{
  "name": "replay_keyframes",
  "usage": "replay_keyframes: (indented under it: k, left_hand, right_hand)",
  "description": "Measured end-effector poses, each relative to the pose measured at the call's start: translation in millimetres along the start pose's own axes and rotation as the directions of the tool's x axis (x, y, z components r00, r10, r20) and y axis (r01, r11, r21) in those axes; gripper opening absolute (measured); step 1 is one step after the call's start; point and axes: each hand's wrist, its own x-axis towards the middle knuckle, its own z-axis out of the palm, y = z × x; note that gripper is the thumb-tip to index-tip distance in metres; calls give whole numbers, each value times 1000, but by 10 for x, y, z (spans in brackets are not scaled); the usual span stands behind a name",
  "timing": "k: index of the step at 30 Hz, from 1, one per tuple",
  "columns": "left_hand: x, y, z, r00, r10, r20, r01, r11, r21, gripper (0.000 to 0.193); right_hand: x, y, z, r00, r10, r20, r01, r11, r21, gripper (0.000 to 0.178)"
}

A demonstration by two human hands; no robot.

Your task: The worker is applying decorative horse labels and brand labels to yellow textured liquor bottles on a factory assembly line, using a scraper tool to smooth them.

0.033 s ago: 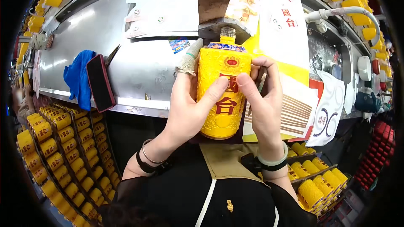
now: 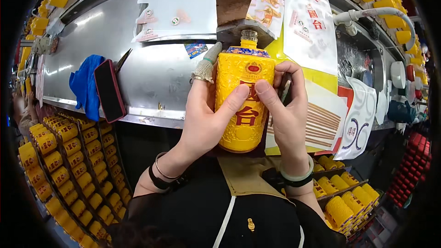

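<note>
A yellow embossed bottle (image 2: 241, 128) with a clear glass neck and large red characters lies tilted between my hands, its neck pointing away from me. My left hand (image 2: 200, 115) grips its left side, thumb on the front. A greyish finger cover (image 2: 206, 66) with a green band sits on one of its fingers. From the right, my right hand (image 2: 289, 110) holds the bottle, its thumb pressing on the upper red character. A dark, narrow object (image 2: 285, 87) shows between that hand's fingers and palm; its kind is unclear. The undersides of the bottle and most fingertips are hidden.
A dark angular post (image 2: 236, 0) stands just beyond the bottle's neck. On the metal bench lie a phone (image 2: 109, 91), a blue cloth (image 2: 87, 85), clear sticker sheets (image 2: 177, 7) and brown strips (image 2: 321, 126). Racks of yellow bottles (image 2: 85, 165) flank me; a pipe (image 2: 376, 14) curves at right.
My right thumb has shifted slightly left and up on the bottle's front, covering more of the upper red character. Both hands keep their hold, and the bottle stays nearly in place.
</note>
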Motion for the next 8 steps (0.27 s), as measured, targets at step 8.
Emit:
replay_keyframes:
  k: [8]
  left_hand:
    - [4,21,-22,999,-39,39,36,997,61,75]
  right_hand:
    - [40,8,-33,999,47,9,-47,999,7,44]
